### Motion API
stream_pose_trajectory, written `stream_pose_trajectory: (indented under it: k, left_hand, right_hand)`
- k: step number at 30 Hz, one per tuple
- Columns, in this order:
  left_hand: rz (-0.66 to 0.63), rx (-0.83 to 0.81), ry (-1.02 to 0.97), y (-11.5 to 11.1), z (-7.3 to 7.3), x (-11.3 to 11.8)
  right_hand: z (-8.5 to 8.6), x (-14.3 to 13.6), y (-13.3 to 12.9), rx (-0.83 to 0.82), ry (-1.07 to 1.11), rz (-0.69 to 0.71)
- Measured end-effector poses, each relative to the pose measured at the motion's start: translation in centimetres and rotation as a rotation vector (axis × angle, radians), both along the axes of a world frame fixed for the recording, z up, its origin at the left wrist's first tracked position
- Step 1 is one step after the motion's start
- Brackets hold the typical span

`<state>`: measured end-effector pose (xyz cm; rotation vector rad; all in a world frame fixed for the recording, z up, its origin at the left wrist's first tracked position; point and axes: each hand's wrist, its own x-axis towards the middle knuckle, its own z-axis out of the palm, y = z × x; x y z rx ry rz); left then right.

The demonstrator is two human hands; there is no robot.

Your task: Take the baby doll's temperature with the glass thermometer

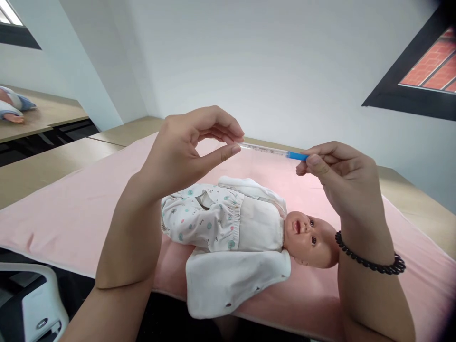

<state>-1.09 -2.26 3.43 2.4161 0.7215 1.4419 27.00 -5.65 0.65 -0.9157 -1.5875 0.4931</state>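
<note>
A glass thermometer point(265, 149) with a blue end is held nearly level in the air between my two hands. My left hand point(199, 142) pinches its clear end between thumb and fingertips. The blue end sits between the thumb and fingers of my right hand point(338, 171), which wears a black coiled band on the wrist. Below lies a baby doll point(309, 237) on its back, head to the right. It wears patterned trousers point(203, 218), and a white top point(238, 280) is spread open at its sides.
A pink sheet point(85, 199) covers most of the table beneath the doll. Another doll point(14, 104) lies on a table at the far left. A white chair point(39, 304) stands at the lower left. Behind the table rises a white wall point(256, 66).
</note>
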Motion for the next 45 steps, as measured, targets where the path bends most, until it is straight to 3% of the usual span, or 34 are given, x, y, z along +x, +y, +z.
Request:
stream_pose_trajectory:
  k: [15, 20, 41, 45]
  left_hand:
    - [0.040, 0.086, 0.032, 0.18, -0.04, -0.03]
    - [-0.007, 0.120, 0.019, 0.33, -0.09, 0.04]
    - [0.039, 0.059, 0.068, 0.58, -0.44, 0.04]
    - [0.047, 0.056, 0.104, 0.69, -0.48, 0.11]
  right_hand:
    - [0.15, -0.19, -0.06, -0.055, 0.003, 0.049]
    - [0.23, -0.14, -0.06, -0.076, -0.014, 0.060]
    - [0.35, 0.30, -0.30, -0.112, -0.091, 0.027]
    - [0.60, 0.49, -0.69, -0.178, -0.155, 0.015]
